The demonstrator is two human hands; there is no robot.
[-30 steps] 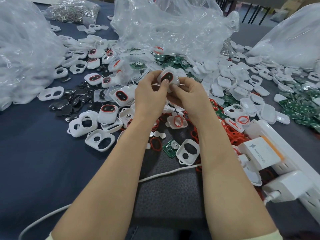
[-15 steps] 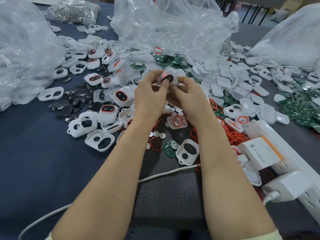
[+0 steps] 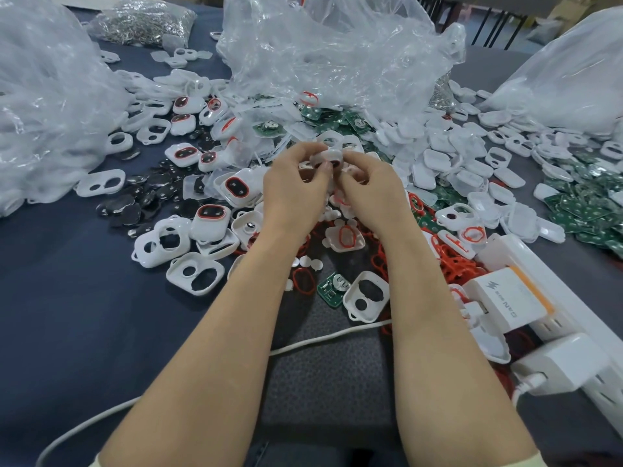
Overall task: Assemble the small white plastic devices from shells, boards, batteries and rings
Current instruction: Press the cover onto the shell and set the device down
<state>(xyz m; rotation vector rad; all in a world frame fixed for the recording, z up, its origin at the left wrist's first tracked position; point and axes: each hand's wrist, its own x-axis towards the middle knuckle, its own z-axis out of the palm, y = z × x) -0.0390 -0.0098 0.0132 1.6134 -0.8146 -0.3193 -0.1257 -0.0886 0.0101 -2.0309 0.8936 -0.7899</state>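
Both hands meet over the middle of the table around one small white device (image 3: pixel 329 159) with a dark window and a red ring. My left hand (image 3: pixel 293 183) pinches its left side and my right hand (image 3: pixel 369 188) pinches its right side. Its underside is hidden by the fingers. Finished devices (image 3: pixel 210 215) with red-ringed windows lie to the left. Empty white shells (image 3: pixel 195 274) lie below them. Dark round batteries (image 3: pixel 135 200) sit further left. Loose red rings (image 3: pixel 453 261) and green boards (image 3: pixel 332 289) lie on the right and near the wrists.
Large clear plastic bags (image 3: pixel 330 55) crowd the back and left (image 3: pixel 43 106). White back covers (image 3: pixel 448 160) and more green boards (image 3: pixel 586 203) cover the right. A white power strip with chargers (image 3: pixel 512 298) runs along the right edge. A white cable (image 3: pixel 320 340) crosses under my forearms.
Both hands have turned the device slightly, so its window is now partly covered by the fingertips. The hands stay in the same place.
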